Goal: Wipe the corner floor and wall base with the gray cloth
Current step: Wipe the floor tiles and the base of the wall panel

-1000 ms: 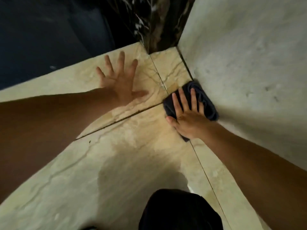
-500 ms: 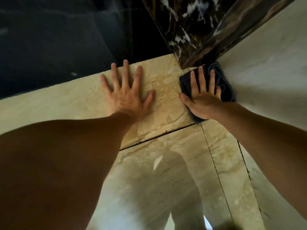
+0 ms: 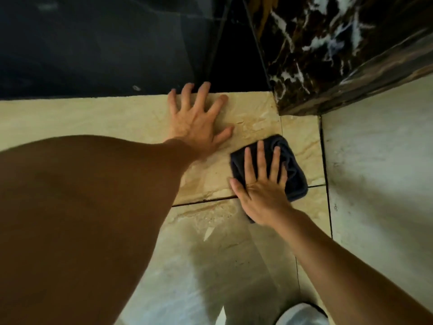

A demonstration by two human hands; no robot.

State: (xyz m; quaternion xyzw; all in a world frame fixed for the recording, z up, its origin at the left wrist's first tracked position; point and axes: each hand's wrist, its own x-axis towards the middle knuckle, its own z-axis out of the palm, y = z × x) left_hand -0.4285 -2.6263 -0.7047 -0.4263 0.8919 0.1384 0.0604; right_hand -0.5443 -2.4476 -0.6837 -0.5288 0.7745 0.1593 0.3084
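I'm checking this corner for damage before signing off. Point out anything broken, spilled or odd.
Nothing stands out. The beige marble floor tiles look whole and free of spills, and the dark veined marble wall base seems intact. The left hand braces flat on the floor; the right hand presses the folded dark gray cloth.

Your floor (image 3: pixel 131 118) is glossy beige marble tile with dark grout lines. On it lies the dark gray cloth (image 3: pixel 294 174), bunched across a grout joint near the wall base, pressed flat under your right hand (image 3: pixel 262 193). Your left hand (image 3: pixel 196 124) rests splayed on the tile beside it.
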